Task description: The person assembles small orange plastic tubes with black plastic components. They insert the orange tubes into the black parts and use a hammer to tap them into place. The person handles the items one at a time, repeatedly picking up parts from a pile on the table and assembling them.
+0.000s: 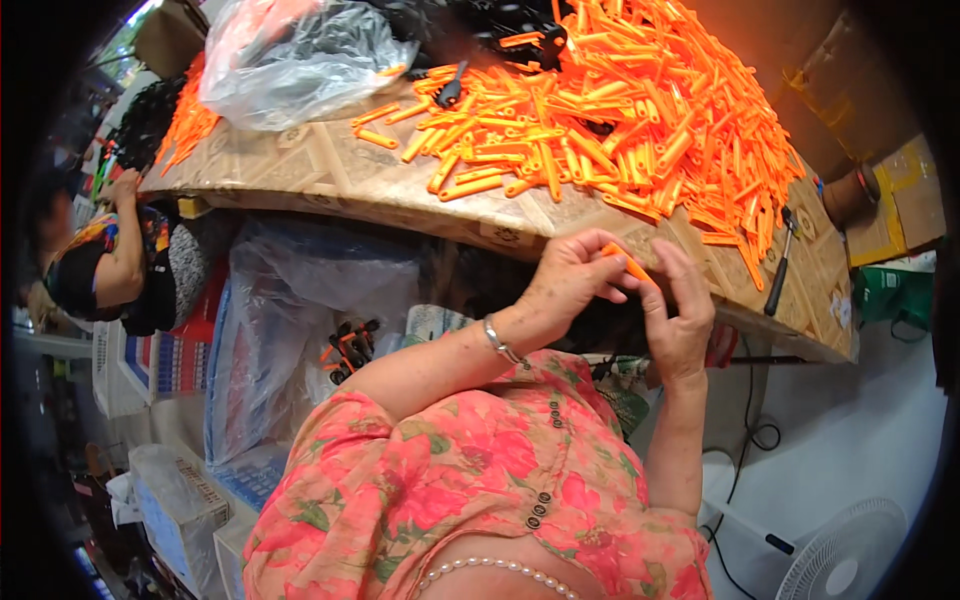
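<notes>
head view: the left hand [568,280] pinches a small orange piece [630,265] between thumb and fingertips, near three o'clock from the middle, and the right hand [682,320], at four o'clock from it, has curved, spread fingers, its thumb so close to the piece that i cannot tell if they touch. the step seems to be working on one piece, with the big orange pile [640,120] at one o'clock. the next move likely calls for a steady left pinch and a gentle right thumb.
</notes>
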Demonstrator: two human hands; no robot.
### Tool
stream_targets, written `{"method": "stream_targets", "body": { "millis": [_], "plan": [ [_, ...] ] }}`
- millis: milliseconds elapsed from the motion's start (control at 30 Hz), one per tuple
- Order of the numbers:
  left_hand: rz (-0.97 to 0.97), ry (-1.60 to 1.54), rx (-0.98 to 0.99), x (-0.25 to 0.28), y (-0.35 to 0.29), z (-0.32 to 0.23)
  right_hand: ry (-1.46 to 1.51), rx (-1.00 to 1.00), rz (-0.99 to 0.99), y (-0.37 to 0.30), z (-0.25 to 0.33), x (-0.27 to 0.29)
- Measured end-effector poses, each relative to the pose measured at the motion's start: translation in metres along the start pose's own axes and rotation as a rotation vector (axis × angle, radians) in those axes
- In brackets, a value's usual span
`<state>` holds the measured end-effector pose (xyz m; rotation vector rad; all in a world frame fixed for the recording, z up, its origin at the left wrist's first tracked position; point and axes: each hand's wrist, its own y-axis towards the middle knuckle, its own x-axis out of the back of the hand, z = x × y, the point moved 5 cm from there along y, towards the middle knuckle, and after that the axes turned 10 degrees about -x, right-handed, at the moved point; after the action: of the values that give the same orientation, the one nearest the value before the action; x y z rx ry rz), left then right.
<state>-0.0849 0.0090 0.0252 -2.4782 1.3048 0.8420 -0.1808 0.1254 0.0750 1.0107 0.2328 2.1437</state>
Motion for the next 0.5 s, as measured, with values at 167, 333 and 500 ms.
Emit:
{"method": "stream_targets", "body": {
  "millis": [167,333,500],
  "plan": [
    [0.101,0.639,-0.250,-0.007,0.009,-0.006,-0.002,-0.007,0.018,-0.007,-0.009,-0.016],
    [-0.122,1.345,-0.834,0.023,0.046,-0.094,0.077,-0.157,-0.093,-0.005,-0.022,0.004],
    [-0.629,1.984,-0.554,0.151,0.120,-0.161,0.263,-0.294,-0.108,-0.016,-0.031,0.006]
  ]
}}
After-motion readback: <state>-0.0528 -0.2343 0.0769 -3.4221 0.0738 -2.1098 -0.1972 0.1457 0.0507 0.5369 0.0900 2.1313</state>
